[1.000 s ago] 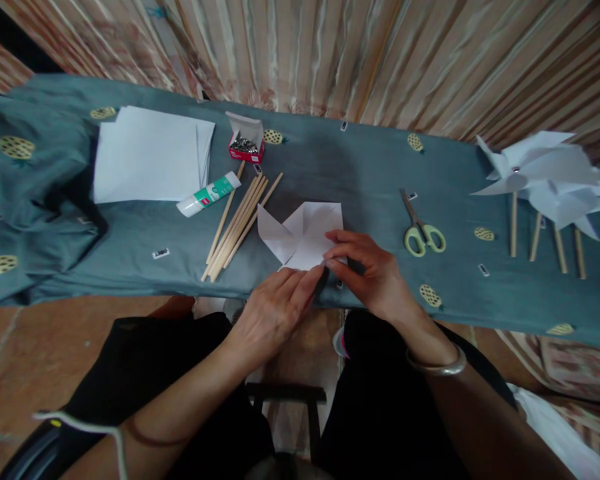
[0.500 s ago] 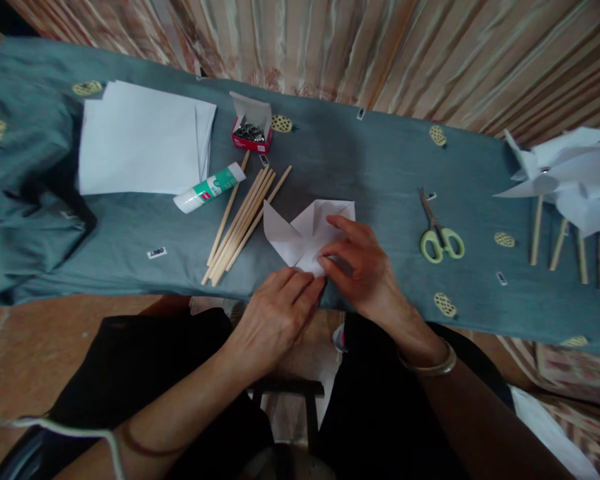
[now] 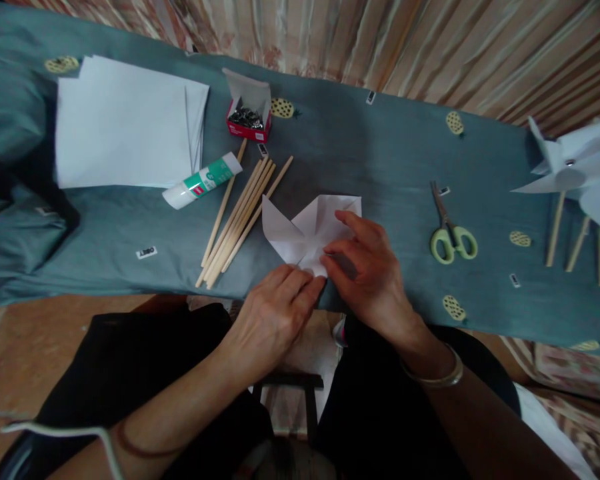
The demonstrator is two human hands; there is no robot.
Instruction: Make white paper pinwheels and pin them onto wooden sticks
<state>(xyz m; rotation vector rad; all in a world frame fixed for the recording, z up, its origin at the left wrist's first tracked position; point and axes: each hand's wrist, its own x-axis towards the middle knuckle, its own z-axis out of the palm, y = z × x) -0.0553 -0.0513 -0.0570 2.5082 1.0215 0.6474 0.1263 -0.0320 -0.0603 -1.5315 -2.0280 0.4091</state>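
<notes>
A white paper pinwheel, partly folded, lies near the table's front edge with pointed flaps at its left and upper right. My left hand grips its lower edge, fingers bent over the paper. My right hand pinches at the paper's lower right part with thumb and index finger, while another finger rests toward the upper right flap. The spot where both sets of fingertips meet the paper is partly hidden. Several wooden sticks lie just left of the pinwheel.
A glue stick rests against a stack of white paper. Behind the sticks stands an open red box of small metal pieces. Green-handled scissors lie to the right. Finished pinwheels on sticks sit at the far right.
The view has shifted slightly, so things at the sides sit further outward. Both hands keep nearly the same hold on the paper pinwheel.
</notes>
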